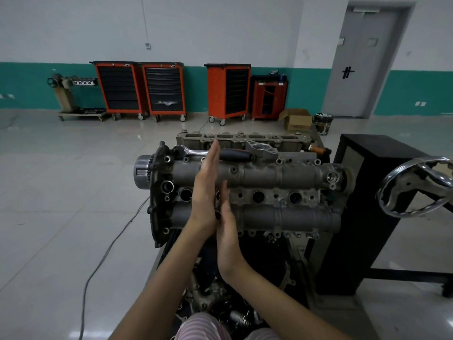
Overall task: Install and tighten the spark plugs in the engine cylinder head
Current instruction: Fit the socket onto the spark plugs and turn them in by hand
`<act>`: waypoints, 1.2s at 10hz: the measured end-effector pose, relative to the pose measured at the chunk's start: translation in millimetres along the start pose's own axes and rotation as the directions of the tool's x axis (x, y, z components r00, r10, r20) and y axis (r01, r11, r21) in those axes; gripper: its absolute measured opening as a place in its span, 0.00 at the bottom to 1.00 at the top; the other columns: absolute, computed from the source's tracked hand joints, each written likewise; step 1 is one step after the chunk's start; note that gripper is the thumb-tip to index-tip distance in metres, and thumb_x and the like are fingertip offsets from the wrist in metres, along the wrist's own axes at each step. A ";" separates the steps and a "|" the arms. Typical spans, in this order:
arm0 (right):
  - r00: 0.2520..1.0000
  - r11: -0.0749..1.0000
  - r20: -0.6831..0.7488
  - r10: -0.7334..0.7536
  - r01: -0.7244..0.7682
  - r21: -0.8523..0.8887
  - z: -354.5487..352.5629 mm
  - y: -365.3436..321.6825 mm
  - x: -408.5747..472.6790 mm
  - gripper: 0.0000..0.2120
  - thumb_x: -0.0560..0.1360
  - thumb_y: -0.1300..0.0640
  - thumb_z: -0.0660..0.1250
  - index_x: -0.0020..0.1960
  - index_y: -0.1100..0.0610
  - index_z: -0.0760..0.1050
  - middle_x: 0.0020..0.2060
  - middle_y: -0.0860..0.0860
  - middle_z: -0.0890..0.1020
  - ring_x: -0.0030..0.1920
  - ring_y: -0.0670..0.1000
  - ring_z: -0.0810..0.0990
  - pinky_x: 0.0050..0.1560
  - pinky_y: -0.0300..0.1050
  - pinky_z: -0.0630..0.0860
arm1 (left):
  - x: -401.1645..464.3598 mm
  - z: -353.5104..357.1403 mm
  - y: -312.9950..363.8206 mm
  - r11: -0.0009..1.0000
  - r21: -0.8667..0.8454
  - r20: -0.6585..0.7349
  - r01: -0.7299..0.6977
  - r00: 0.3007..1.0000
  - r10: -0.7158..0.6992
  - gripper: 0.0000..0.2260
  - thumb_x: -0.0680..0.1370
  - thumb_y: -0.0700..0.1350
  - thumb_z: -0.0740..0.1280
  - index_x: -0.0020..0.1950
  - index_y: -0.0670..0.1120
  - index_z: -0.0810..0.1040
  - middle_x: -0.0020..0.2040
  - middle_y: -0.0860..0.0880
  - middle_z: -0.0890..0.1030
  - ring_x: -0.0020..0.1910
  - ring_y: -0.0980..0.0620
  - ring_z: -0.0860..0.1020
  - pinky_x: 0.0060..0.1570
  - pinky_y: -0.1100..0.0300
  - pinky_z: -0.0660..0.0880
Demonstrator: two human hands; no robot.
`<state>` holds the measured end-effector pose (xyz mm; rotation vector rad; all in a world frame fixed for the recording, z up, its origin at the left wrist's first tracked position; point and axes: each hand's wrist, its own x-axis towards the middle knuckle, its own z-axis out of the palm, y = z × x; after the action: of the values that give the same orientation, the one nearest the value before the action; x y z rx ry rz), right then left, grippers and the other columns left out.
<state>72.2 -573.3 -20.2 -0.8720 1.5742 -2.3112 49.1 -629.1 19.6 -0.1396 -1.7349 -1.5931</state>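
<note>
Hands are both flat with straight fingers, palms facing each other and pressed around something small right over the cylinder head (pixel 257 190). The left hand (pixel 205 192) sits higher and further forward, fingertips reaching up past the far camshaft housing. The right hand (pixel 228 231) is lower and closer, fingers pointing up along the left palm. Between the palms there's a small dark round bit just peeking out, probably a spark plug or its tool, but it's too hidden to tell which. Neither hand has fingers curled round anything.

The cylinder head is mounted on an engine stand (pixel 367 204), long side running left to right. Along the middle row, between the two cam housings, are the spark plug wells: one open hole (pixel 186 194) near the left end, two more (pixel 258 196) and (pixel 295 198) toward the right end. The hands cover the spot between the first and second visible holes.

A ratchet (pixel 220 154) with a black handle lies along the far edge of the head, behind the left fingertips, not touched by either hand. The stand's round metal handwheel (pixel 416 187) sticks out past the right end of the head.

Further back: a bare cylinder head casting (pixel 245 139) behind the engine, orange tool carts (pixel 166 90) against the wall, and a cardboard box (pixel 297 120) on the floor
</note>
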 end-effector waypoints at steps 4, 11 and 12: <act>0.994 0.988 -0.025 -0.104 0.101 -0.118 -16.2 15.9 -12.7 0.24 0.73 0.57 0.48 0.68 0.47 0.61 0.68 0.40 0.65 0.68 0.34 0.61 0.62 0.25 0.59 | -32.4 -23.9 -22.2 0.994 0.004 -0.145 0.113 0.983 -0.111 0.17 0.76 0.28 0.56 0.53 0.47 0.76 0.54 0.48 0.79 0.57 0.52 0.77 0.61 0.50 0.73; 0.759 -0.281 0.609 -0.228 0.548 -0.788 -74.7 -6.4 86.3 0.18 0.65 0.44 0.55 0.30 0.58 0.70 0.25 0.52 0.74 0.26 0.54 0.74 0.27 0.41 0.66 | -50.1 -26.7 -36.3 0.726 0.618 0.047 -0.301 0.936 0.348 0.14 0.77 0.49 0.63 0.52 0.41 0.81 0.49 0.53 0.72 0.47 0.59 0.73 0.48 0.70 0.71; 0.687 -0.290 0.671 -0.279 0.606 -0.741 -75.0 -5.4 93.9 0.14 0.65 0.49 0.57 0.28 0.57 0.71 0.23 0.51 0.75 0.22 0.53 0.75 0.21 0.37 0.65 | -47.7 -23.1 -37.7 0.729 0.625 0.048 -0.280 0.946 0.322 0.14 0.77 0.49 0.64 0.53 0.40 0.81 0.47 0.51 0.74 0.45 0.56 0.74 0.45 0.68 0.72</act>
<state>-45.6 -558.2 -1.3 -2.2996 3.1634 -0.3653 72.3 -638.6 -40.3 -0.0360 -1.9808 -0.7152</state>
